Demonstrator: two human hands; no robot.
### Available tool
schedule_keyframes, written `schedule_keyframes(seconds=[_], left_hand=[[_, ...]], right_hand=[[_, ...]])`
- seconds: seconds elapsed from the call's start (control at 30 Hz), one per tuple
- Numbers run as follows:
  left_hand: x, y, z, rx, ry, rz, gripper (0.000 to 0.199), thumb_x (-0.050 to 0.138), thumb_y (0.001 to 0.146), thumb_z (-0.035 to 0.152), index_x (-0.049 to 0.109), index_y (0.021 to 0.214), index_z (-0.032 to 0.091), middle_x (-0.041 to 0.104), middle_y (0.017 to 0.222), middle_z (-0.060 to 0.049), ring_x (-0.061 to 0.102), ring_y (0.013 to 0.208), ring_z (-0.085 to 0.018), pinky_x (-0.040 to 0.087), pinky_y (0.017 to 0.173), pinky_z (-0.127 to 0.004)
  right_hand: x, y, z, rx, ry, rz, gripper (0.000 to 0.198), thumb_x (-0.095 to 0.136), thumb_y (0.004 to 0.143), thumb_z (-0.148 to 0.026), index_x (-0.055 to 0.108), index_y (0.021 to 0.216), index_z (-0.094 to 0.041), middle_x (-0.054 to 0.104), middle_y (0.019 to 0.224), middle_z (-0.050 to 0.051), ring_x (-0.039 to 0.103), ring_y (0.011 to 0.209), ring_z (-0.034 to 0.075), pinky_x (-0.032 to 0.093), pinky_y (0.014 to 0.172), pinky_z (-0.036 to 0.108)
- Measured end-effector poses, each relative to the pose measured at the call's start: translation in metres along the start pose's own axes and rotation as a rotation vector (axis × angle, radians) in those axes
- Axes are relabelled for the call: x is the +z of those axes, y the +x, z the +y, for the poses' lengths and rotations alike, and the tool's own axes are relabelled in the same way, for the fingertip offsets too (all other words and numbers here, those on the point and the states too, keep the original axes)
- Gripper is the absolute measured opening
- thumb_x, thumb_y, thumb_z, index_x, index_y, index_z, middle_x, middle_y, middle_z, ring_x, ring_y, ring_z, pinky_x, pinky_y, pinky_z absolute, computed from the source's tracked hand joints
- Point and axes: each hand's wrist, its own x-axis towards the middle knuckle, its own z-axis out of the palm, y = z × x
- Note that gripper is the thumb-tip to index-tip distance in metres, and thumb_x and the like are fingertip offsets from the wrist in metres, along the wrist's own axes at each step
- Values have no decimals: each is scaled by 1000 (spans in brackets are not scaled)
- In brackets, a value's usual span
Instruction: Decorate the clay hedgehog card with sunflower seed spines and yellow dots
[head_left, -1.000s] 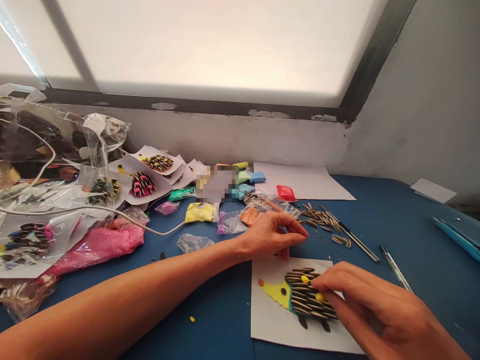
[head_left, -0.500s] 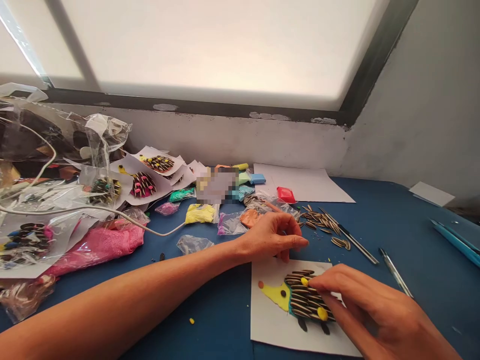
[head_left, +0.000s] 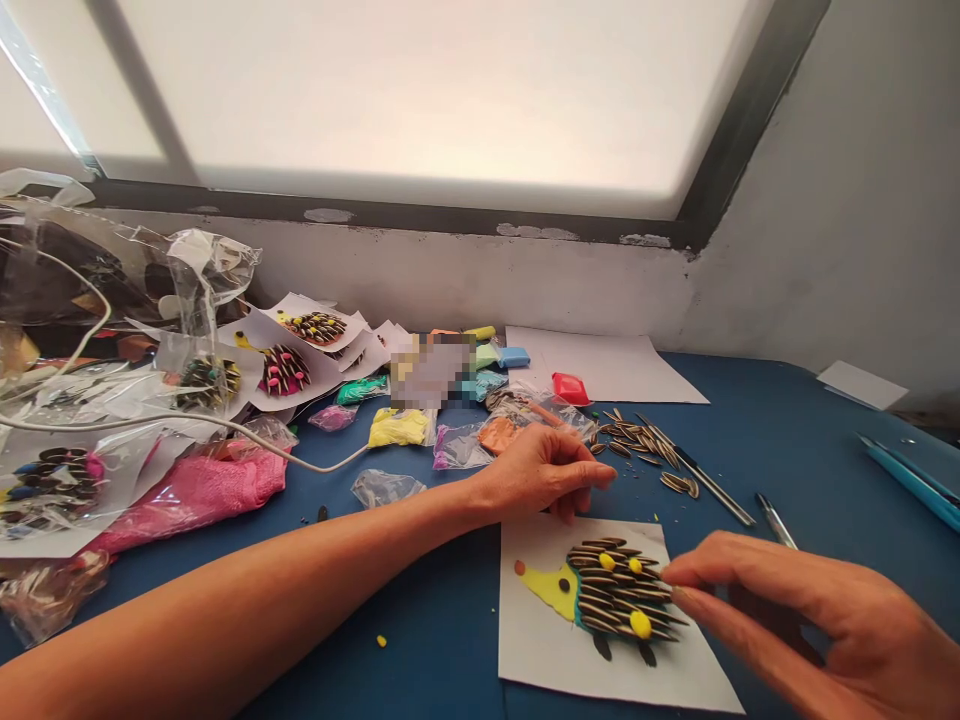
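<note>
On my feed, the right hand [head_left: 810, 620] holds thumb and forefinger tips close together beside the hedgehog of yellow clay and dark striped seeds [head_left: 615, 605]; I cannot tell whether they pinch anything. My view shows the left hand [head_left: 540, 470] relaxed, half-curled, at the far edge of the white paper card [head_left: 551, 660] bearing the hedgehog. Three rounded yellow clay blobs [head_left: 640, 625] dot its seeds. Farther, loose striped seeds [head_left: 637, 440] lie on the blue tabletop [head_left: 435, 620].
</note>
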Motion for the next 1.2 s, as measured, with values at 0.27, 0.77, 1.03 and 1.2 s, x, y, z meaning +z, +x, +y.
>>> schedule_keyframes(seconds=[0.27, 0.77, 1.03, 1.2], left_hand=[[1, 0, 2, -5, -1, 7, 37, 71, 76, 44, 58, 66, 12, 58, 55, 2, 53, 42, -6, 39, 42, -16], [0, -1, 2, -8, 13, -1, 26, 65, 83, 32, 58, 68, 12, 59, 58, 2, 55, 44, -6, 40, 44, -15], [1, -1, 3, -16, 13, -4, 35, 71, 77, 43, 58, 67, 12, 59, 58, 2, 55, 45, -6, 41, 45, -16], [1, -1, 3, -22, 12, 6, 26, 65, 83, 31, 58, 68, 12, 59, 58, 2, 55, 45, -6, 41, 45, -16]], right_hand=[[11, 2, 0, -230, -119, -36, 6, 65, 83, -23, 64, 86, -28, 64, 80, -2, 62, 59, 9, 49, 52, 16], [17, 4, -4, -219, -16, -3, 14, 63, 81, -17, 63, 89, -27, 68, 84, -1, 67, 70, 13, 53, 62, 17], [21, 1, -6, -214, 4, -1, 7, 58, 89, -21, 62, 85, -25, 67, 78, -1, 65, 64, 11, 49, 57, 17], [20, 4, -7, -235, 11, 48, 10, 55, 92, -23, 63, 86, -25, 67, 76, -1, 65, 61, 11, 49, 55, 16]])
